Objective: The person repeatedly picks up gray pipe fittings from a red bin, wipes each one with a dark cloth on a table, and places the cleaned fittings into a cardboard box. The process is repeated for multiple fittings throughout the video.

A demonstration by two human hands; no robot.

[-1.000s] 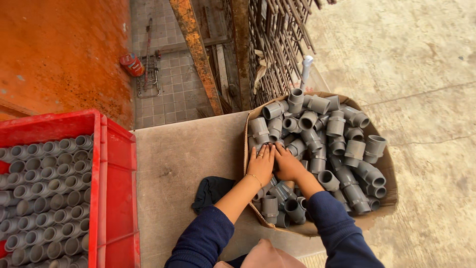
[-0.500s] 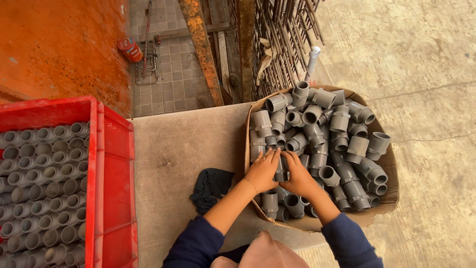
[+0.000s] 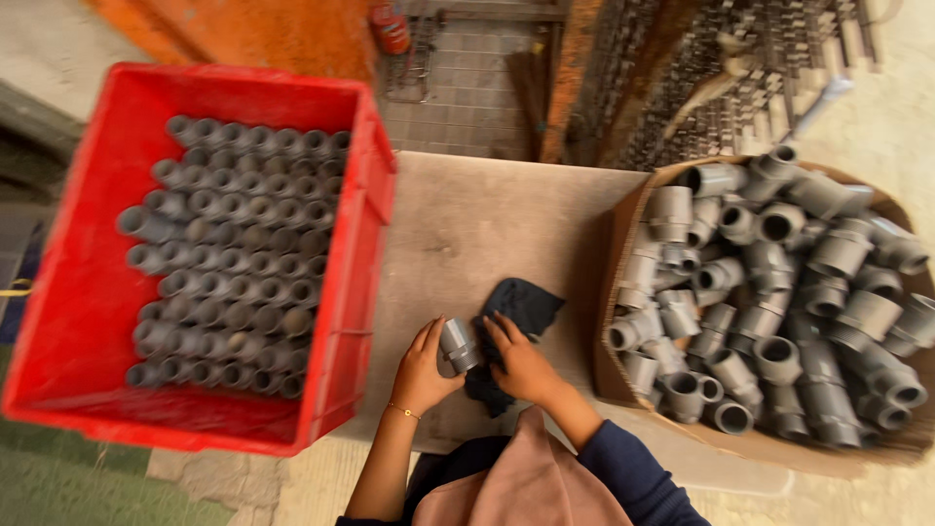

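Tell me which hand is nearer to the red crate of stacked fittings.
Left. The left hand holds a grey pipe fitting just beside the red crate. The right hand is farther from it, resting on the dark cloth, toward the cardboard box.

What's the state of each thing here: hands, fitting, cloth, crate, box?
Left hand: holding the fitting.
Right hand: on the cloth, touching the fitting.
Fitting: grey, held between both hands.
Cloth: dark, crumpled on the table.
Crate: red, partly filled with packed fittings.
Box: cardboard, open, heaped with loose fittings.
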